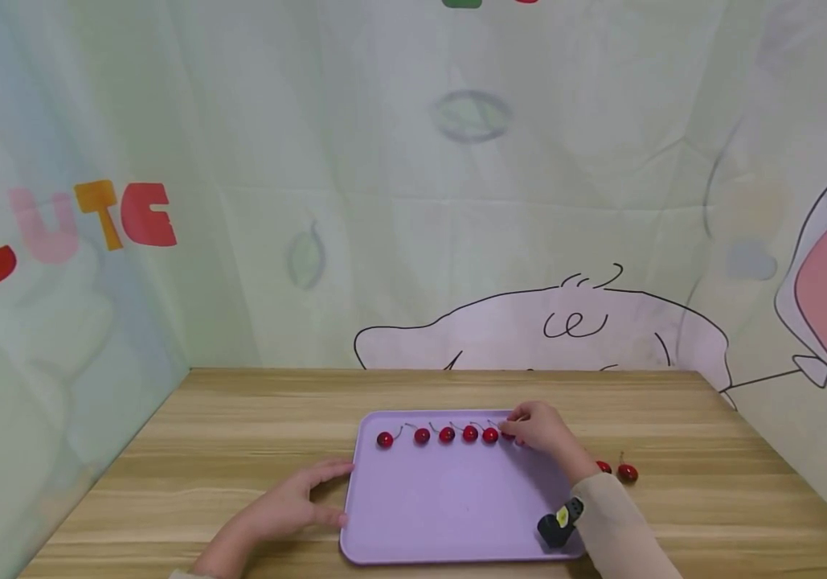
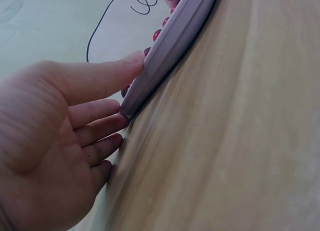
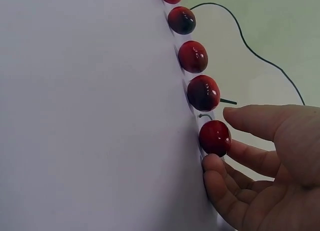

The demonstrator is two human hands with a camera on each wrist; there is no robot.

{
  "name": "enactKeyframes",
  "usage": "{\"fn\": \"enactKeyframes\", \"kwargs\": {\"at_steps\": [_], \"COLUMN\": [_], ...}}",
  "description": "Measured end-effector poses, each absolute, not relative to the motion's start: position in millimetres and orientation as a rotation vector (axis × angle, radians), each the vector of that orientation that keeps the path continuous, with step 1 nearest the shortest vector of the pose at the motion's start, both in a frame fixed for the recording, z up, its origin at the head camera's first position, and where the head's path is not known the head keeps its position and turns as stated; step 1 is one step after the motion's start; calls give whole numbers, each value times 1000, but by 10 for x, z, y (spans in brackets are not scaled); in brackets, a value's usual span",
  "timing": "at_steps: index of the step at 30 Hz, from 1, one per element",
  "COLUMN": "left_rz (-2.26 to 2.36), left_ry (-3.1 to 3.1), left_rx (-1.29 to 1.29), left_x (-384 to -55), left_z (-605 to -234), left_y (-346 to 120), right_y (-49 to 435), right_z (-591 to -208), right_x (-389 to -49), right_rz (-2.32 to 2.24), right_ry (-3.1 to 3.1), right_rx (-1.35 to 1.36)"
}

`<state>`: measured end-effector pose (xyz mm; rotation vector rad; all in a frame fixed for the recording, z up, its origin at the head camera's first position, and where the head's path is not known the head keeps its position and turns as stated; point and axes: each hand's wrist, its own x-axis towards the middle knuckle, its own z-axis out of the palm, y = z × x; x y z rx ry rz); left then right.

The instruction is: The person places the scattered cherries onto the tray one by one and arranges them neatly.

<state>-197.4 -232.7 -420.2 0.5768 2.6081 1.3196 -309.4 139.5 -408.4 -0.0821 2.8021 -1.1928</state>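
A lilac tray (image 1: 456, 498) lies on the wooden table, with several red cherries (image 1: 446, 435) in a row along its far edge. My right hand (image 1: 539, 430) is at the right end of that row. Its fingers curl about the last cherry (image 3: 215, 138), which rests on the tray; the thumb tip shows slightly apart from it in the right wrist view. My left hand (image 1: 290, 503) lies at the tray's left side, fingers extended. In the left wrist view its thumb and fingertips (image 2: 115, 122) touch the tray's edge.
Right of the tray, a cherry (image 1: 628, 473) with an upright stem lies on the table (image 1: 254, 418), beside another (image 1: 604, 466) partly hidden by the right arm. A black device (image 1: 560, 523) sits at the right wrist. A printed curtain (image 1: 276, 201) stands behind the table.
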Motion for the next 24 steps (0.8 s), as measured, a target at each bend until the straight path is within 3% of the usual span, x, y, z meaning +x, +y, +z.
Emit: {"fn": "enactKeyframes", "kwargs": {"at_steps": [13, 24], "left_rz": [1322, 1320], "left_ry": [2607, 2602], "left_rx": [574, 566], "left_x": [-1990, -1981], "left_z": [-4221, -4205], "left_y": [-2327, -2333], "right_y": [1791, 2310], "right_z": [-3674, -3376], "right_x": [-2949, -2606], "right_rz": [-1247, -1200], "right_ry": [2879, 2964], "right_rx": [-92, -171]}}
